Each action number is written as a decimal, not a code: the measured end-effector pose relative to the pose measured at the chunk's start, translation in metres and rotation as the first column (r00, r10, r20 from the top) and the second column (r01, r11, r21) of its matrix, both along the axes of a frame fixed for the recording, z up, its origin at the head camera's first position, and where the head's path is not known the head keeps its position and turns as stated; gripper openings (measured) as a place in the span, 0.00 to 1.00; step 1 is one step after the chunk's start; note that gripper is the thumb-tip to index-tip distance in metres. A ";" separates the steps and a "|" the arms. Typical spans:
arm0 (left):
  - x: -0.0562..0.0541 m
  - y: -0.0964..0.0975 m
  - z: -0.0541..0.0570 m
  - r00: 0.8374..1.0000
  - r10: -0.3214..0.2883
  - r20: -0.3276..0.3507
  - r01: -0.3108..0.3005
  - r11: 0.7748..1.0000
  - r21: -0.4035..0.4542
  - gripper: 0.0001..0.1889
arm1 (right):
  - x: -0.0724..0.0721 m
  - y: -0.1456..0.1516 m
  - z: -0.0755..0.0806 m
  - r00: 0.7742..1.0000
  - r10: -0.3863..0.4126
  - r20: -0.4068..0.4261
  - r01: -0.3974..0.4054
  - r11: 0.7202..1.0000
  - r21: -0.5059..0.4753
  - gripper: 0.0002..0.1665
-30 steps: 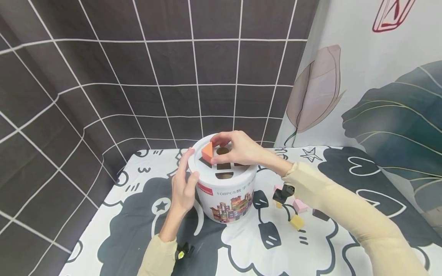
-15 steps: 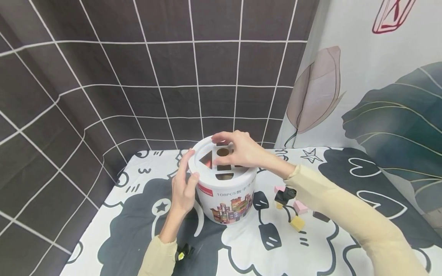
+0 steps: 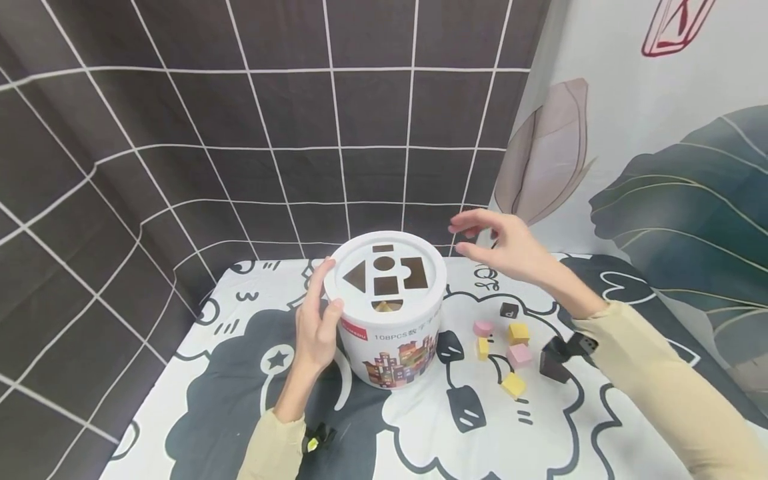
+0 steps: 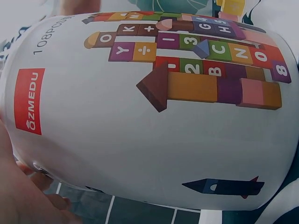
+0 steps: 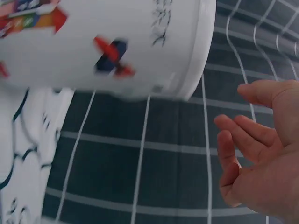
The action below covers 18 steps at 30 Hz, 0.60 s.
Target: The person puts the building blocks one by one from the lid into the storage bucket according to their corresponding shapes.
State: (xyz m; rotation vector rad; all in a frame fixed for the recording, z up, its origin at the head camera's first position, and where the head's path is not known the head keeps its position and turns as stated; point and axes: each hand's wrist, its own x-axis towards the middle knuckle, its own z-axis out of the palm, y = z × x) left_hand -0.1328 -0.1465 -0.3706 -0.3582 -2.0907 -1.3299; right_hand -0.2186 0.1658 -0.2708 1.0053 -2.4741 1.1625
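A white plastic bucket [image 3: 390, 357] with a printed block picture stands upright on the cloth. Its white lid [image 3: 414, 300] has several shaped holes, including a triangle and a circle. My left hand [image 3: 317, 327] holds the bucket's left side, thumb in front and fingers around the rim; in the left wrist view the hand [image 4: 28, 191] is partly cut off by the frame. My right hand [image 3: 510, 250] hovers right of the lid, apart from it, fingers loosely bent with nothing between them. A bit of yellow block [image 3: 387, 306] shows through the lid's front hole.
Right of the bucket lie several loose blocks: pink [image 3: 519, 356], yellow [image 3: 513, 385], a small black lettered one [image 3: 509, 310] and a dark one [image 3: 553, 368] beside the right sleeve. A dark grid-patterned curtain [image 3: 378, 173] hangs just behind the bucket.
The orange triangular block that my right hand pinched went down through the triangular hole, out of sight. My right hand then moved right, off the lid. The left hand kept its place.
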 end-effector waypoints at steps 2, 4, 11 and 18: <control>0.000 0.000 0.000 1.000 0.000 0.001 0.000 1.000 0.001 0.33 | 0.003 0.016 -0.006 0.999 -0.031 0.021 0.031 0.999 0.010 0.21; 0.000 -0.001 0.000 1.000 0.001 -0.002 -0.001 1.000 0.001 0.33 | 0.006 0.031 -0.013 0.998 -0.054 0.033 0.053 0.998 0.024 0.21; -0.001 -0.003 0.001 1.000 0.005 -0.018 -0.005 1.000 0.001 0.32 | 0.012 0.066 -0.036 0.990 -0.130 0.057 0.127 0.990 0.054 0.19; 0.000 -0.001 0.001 1.000 0.004 -0.003 -0.004 1.000 0.000 0.32 | 0.017 0.090 -0.061 0.971 -0.219 0.097 0.216 0.975 0.046 0.17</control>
